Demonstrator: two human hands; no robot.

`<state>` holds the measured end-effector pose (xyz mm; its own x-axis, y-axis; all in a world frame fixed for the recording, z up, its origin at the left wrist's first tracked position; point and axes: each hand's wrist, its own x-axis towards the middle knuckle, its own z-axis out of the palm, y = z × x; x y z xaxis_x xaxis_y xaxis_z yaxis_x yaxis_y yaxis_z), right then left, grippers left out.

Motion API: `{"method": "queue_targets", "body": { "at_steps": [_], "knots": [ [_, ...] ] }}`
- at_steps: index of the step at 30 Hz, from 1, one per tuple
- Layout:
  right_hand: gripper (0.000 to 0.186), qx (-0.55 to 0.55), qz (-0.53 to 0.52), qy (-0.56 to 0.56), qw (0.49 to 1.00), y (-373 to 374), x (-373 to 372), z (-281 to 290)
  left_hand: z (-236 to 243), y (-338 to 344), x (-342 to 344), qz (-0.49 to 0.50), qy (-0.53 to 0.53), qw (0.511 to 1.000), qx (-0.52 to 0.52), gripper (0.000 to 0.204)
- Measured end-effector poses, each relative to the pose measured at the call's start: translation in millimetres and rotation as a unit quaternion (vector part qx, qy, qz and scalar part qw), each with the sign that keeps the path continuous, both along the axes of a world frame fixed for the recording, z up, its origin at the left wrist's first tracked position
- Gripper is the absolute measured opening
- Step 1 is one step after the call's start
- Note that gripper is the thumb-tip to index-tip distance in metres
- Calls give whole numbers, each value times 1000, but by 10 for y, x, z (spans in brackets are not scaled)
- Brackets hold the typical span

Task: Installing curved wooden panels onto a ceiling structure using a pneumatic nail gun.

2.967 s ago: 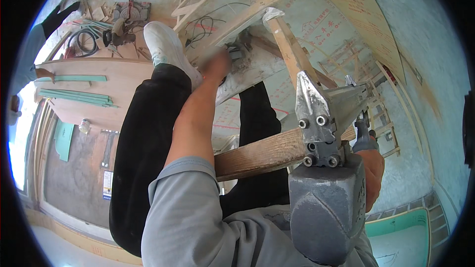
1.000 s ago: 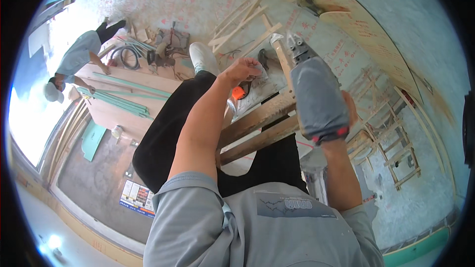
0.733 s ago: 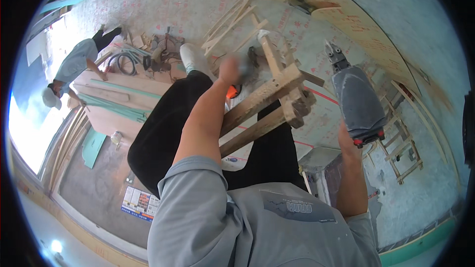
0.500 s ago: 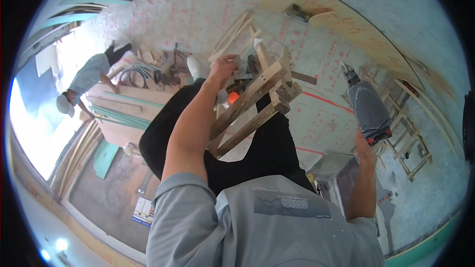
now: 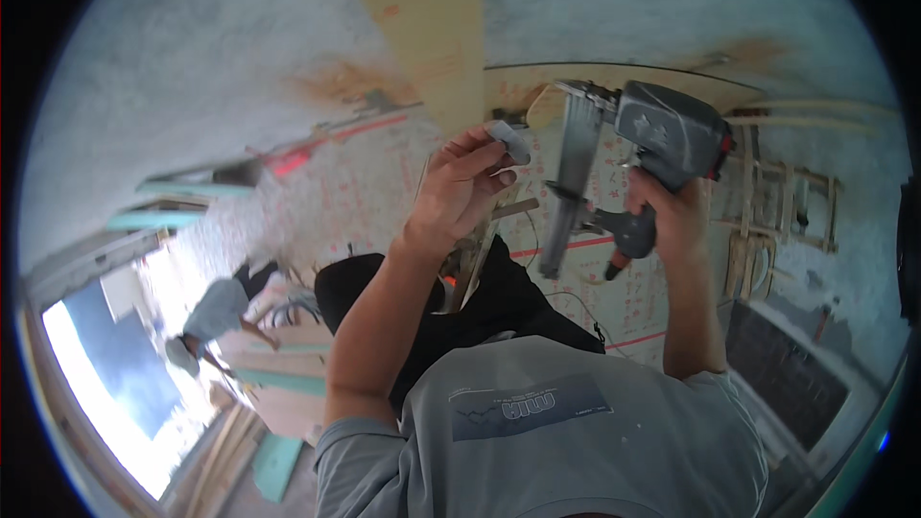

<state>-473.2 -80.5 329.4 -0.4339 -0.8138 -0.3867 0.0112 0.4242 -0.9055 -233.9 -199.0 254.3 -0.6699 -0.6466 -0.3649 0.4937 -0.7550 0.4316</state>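
Note:
My right hand [image 5: 664,203] is wrapped round the handle of a dark grey nail gun [image 5: 669,129], raised in front of me at the right. Its long magazine [image 5: 576,168] hangs down on the side toward my left hand, and the nose points left. Between the thumb and fingers of my left hand [image 5: 460,177], I pinch a small flat grey strip [image 5: 511,141]; its exact kind is unclear. The strip is apart from the gun, just left of the magazine. Below, partly hidden by my left arm, a wooden trestle [image 5: 472,264] stands by my legs.
At the left, another person [image 5: 219,312] bends over a board with green strips [image 5: 278,381]. A yellow panel [image 5: 436,29] leans on the far wall. Wooden frames [image 5: 791,197] stand at the right. A thin hose [image 5: 576,302] lies near my legs.
My view has tilted up and turned right. The nail gun has come up and inward, its nose now pointing left. My left hand has risen from beside the trestle with the grey strip.

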Motion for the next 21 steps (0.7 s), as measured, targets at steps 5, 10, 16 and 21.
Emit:
{"method": "queue_targets", "body": {
  "at_steps": [5, 10, 16, 21],
  "knots": [
    [12, -93, -129, -225, 961, 226, 192, 240, 391, 75, -503, -71, -48, 993, -77, 24],
    [12, -128, -201, -302, 923, 545, 287, 333, 801, 66, -755, -113, -152, 940, -283, 35],
    [13, -132, -255, -323, 902, 639, 521, 427, 1119, 147, -895, -104, -374, 717, -579, 35],
    [13, -135, -263, -320, 900, 646, 652, 437, 1128, 287, -925, 9, -403, 615, -678, 27]
  ]
}}
